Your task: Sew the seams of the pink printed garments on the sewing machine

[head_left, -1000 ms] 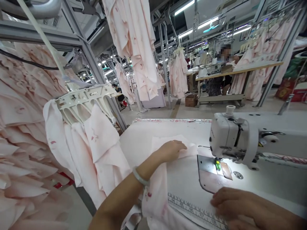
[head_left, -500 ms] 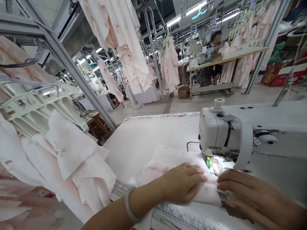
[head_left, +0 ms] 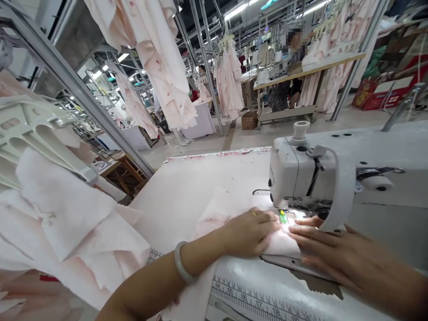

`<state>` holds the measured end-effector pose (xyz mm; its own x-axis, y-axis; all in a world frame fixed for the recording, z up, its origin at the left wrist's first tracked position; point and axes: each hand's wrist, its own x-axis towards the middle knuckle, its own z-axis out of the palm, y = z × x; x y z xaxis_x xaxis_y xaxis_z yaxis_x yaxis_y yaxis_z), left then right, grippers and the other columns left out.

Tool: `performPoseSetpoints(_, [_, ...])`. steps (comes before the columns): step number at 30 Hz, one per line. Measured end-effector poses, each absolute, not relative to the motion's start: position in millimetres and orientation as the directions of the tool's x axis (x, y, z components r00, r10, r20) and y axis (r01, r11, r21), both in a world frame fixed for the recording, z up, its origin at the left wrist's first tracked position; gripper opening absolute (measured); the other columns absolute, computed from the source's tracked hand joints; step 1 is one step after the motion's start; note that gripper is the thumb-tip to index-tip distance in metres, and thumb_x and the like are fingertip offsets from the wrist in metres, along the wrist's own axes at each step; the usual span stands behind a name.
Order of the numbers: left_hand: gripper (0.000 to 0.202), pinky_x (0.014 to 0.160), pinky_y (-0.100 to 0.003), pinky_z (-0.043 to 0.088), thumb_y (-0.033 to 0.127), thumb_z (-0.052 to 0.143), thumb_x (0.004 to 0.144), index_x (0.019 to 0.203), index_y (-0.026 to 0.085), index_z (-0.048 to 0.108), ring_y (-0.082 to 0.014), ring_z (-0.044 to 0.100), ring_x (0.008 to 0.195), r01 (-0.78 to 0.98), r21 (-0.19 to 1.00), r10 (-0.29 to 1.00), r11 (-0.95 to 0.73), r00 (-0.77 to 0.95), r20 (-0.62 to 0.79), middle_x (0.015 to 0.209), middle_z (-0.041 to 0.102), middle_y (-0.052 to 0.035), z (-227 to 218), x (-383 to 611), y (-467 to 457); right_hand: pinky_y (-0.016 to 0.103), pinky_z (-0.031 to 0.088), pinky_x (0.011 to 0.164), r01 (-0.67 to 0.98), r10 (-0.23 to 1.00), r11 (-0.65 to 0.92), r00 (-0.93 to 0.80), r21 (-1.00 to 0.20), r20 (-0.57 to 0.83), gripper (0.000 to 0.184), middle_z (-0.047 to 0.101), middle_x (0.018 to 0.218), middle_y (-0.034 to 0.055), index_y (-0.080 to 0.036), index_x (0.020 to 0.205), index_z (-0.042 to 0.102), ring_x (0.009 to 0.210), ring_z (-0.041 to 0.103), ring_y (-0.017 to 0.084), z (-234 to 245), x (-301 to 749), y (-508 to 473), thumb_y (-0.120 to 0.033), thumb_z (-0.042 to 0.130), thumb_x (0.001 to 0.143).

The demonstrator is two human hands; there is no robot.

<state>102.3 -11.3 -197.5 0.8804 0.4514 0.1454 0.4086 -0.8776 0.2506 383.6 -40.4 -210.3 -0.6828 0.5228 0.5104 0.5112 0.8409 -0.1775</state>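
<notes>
Pale pink fabric (head_left: 214, 214) lies on the white bed of a sewing machine (head_left: 289, 167) and hangs over the near edge of the table. My left hand (head_left: 249, 232) rests flat on this fabric, its fingertips just left of the lit needle area. A small green and yellow part (head_left: 283, 217) shows there beside the needle. On the other side, my right hand (head_left: 337, 254) has its fingers stretched out, the tips on the fabric close to the needle. The right thumb is partly hidden under the machine head. Both hands are open and press down on the cloth.
A printed ruler strip (head_left: 250, 298) runs along the table's near edge. At left, a cream plastic hanger clamp (head_left: 43, 133) holds pale pink cloth pieces (head_left: 67, 209). More pink pieces (head_left: 160, 67) hang overhead. A person (head_left: 294, 49) sits at another table beyond.
My right hand has moved forward and left, with its fingers extended alongside the needle area. The left hand stays on the fabric beside the needle. The camera view has shifted slightly.
</notes>
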Motion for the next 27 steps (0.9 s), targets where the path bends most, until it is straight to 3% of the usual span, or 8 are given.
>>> performPoseSetpoints(3, [0.039,0.128,-0.048,0.044,0.016,0.044,0.106,0.139,0.01,0.062,-0.0285,0.059,0.145,0.429,0.242,0.469,-0.87,0.871,0.143,0.15,0.066,-0.0204,-198.2,104.5,-6.2,0.044,0.061,0.082,0.51,0.497,0.853,-0.728,-0.111,0.473,0.039,0.085,0.113,-0.0004,-0.033,0.119,0.079,0.079,0.081,0.024,-209.7,387.1,-37.3,-0.053,0.046,0.115])
performPoseSetpoints(11, [0.038,0.127,-0.049,0.045,0.017,0.043,0.107,0.141,0.011,0.06,-0.0282,0.061,0.143,0.431,0.28,0.486,-0.858,0.857,0.169,0.146,0.068,-0.0192,-195.8,104.6,-9.5,0.048,0.055,0.079,0.516,0.5,0.848,-0.707,-0.118,0.5,0.027,0.084,0.094,-0.0038,-0.034,0.119,0.074,0.072,0.076,0.026,-204.6,388.5,-32.2,-0.049,0.053,0.112])
performPoseSetpoints(19, [0.039,0.128,-0.049,0.044,0.019,0.041,0.108,0.14,0.009,0.061,-0.0304,0.059,0.146,0.439,0.247,0.488,-0.864,0.852,0.189,0.149,0.066,-0.0199,-197.6,103.9,-9.1,0.05,0.054,0.094,0.513,0.501,0.849,-0.703,-0.126,0.505,0.024,0.084,0.114,-0.0044,-0.035,0.128,0.073,0.091,0.08,0.027,-214.0,394.7,-30.3,-0.044,0.065,0.107])
performPoseSetpoints(23, [0.039,0.125,-0.05,0.046,0.017,0.043,0.106,0.14,0.012,0.061,-0.0301,0.058,0.146,0.449,0.202,0.477,-0.87,0.871,0.115,0.15,0.065,-0.019,-186.6,103.8,-9.6,0.052,0.052,0.105,0.508,0.513,0.846,-0.69,-0.164,0.51,0.027,0.082,0.122,-0.0038,-0.038,0.131,0.073,0.101,0.08,0.027,-210.8,396.8,-30.8,-0.042,0.064,0.106])
performPoseSetpoints(27, [0.035,0.123,-0.054,0.047,0.01,0.047,0.101,0.131,0.011,0.065,-0.0334,0.056,0.146,0.495,0.102,0.504,-0.863,0.855,0.119,0.146,0.064,-0.0216,-178.7,105.9,-23.8,0.05,0.056,0.097,0.489,0.489,0.86,-0.703,-0.147,0.517,0.027,0.083,0.119,-0.0017,-0.034,0.132,0.071,0.098,0.08,0.027,-202.4,394.4,-35.9,-0.042,0.058,0.11])
